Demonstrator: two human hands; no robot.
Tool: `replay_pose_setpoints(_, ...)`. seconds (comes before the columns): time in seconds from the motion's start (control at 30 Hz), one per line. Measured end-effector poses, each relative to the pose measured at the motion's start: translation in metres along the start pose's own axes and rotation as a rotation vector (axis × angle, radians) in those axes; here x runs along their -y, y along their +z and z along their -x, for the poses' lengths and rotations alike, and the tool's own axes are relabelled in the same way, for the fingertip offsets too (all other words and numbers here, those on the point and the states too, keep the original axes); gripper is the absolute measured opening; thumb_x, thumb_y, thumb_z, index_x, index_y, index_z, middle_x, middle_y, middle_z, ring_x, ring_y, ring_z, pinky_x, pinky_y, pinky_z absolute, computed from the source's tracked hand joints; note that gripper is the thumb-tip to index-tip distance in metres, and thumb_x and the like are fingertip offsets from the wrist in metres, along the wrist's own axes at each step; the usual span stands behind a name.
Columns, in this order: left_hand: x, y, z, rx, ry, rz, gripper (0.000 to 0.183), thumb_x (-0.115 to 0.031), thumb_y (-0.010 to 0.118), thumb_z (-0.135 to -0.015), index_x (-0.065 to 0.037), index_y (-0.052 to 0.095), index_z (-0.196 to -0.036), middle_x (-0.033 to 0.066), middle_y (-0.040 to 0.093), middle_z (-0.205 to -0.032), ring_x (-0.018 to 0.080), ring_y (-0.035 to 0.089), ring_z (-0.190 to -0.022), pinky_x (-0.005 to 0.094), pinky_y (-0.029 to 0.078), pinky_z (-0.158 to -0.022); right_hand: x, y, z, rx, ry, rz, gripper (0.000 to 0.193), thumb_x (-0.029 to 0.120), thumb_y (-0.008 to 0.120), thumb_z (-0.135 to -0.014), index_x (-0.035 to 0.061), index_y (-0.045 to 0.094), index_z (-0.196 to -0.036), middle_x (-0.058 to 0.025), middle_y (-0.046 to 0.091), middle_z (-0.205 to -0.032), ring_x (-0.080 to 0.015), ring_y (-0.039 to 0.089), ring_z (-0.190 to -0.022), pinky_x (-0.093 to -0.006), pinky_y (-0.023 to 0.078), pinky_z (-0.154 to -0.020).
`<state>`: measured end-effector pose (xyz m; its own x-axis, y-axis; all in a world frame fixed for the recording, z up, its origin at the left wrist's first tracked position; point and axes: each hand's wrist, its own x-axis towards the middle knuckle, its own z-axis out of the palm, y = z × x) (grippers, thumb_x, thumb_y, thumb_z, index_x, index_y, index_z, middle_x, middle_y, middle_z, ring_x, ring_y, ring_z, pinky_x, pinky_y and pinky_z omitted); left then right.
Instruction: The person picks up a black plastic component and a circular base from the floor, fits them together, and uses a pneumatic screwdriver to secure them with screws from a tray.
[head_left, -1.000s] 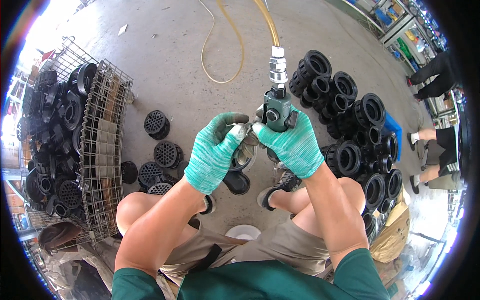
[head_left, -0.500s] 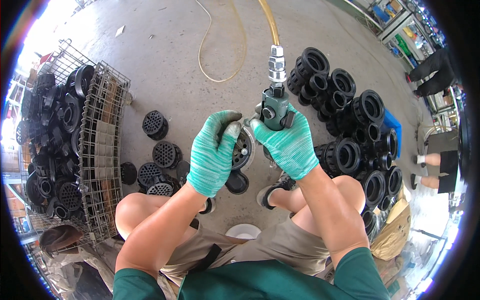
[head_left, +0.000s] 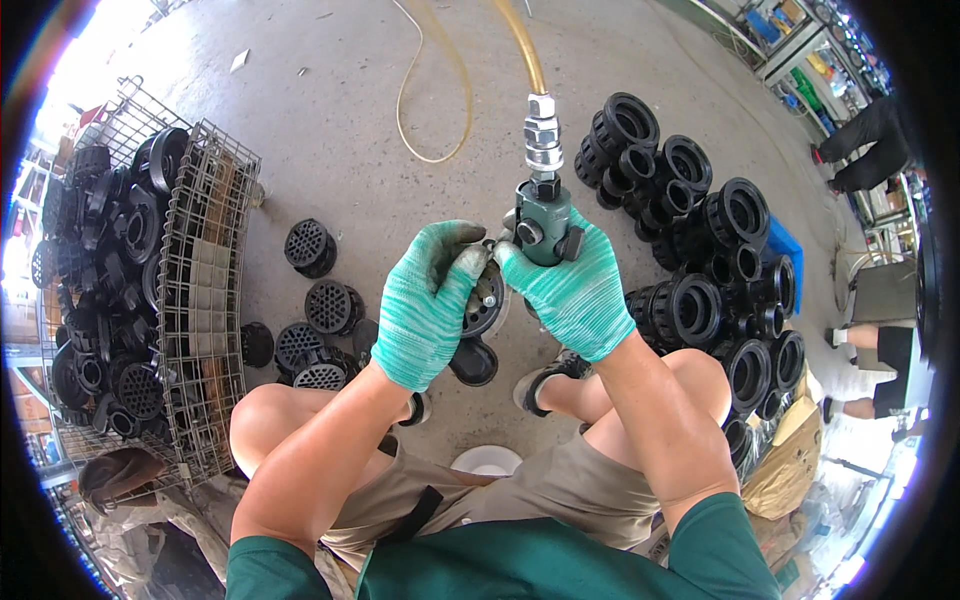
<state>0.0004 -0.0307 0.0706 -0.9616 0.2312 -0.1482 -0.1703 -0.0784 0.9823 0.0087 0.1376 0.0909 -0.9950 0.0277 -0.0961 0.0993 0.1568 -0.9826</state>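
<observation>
While the right hand (head_left: 572, 290) curls round the air wrench (head_left: 543, 222), likely heavy and best held by its body, the left hand (head_left: 425, 305) pinches a small metal bit (head_left: 488, 244).

The right grip (head_left: 578, 292) holds a green tool (head_left: 545, 218) on a hose (head_left: 526, 52).

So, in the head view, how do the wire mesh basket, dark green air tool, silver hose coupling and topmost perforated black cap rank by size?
Largest to smallest, by what shows:
1. Wire mesh basket
2. Dark green air tool, partly covered
Unranked: silver hose coupling and perforated black cap look too alike.
</observation>
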Motion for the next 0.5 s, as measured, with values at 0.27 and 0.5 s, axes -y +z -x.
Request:
replay_pose_setpoints(0.27, 0.0, -0.001, -0.003, 0.026, -0.085, 0.095, 0.029, -0.011, 0.06, -0.102, 0.003, 0.056, -0.127, 0.0083, 0.068, -0.095, 0.0127, 0.064, -0.078, 0.0268, 0.055, -0.07, 0.001, 0.002, 0.002, -0.027, 0.01, -0.011, 0.03, 0.009, 0.074, -0.088, 0.0045, 0.061, -0.115, -0.004, 0.071, -0.093, -0.0108, 0.066, -0.081, -0.028, 0.056, -0.075)
replay_pose_setpoints(0.5, 0.001, 0.0, 0.0, -0.002, -0.036, 0.024, 0.025, -0.013, 0.063, -0.101, 0.003, 0.062, -0.121, 0.0061, 0.068, -0.089, 0.0104, 0.062, -0.072, 0.0255, 0.053, -0.065, -0.009, 0.004, 0.002, -0.035, -0.073, 0.038, 0.031, 0.01, 0.074, -0.088, 0.004, 0.06, -0.115, -0.0062, 0.071, -0.094, -0.0119, 0.067, -0.082, -0.0287, 0.055, -0.076)
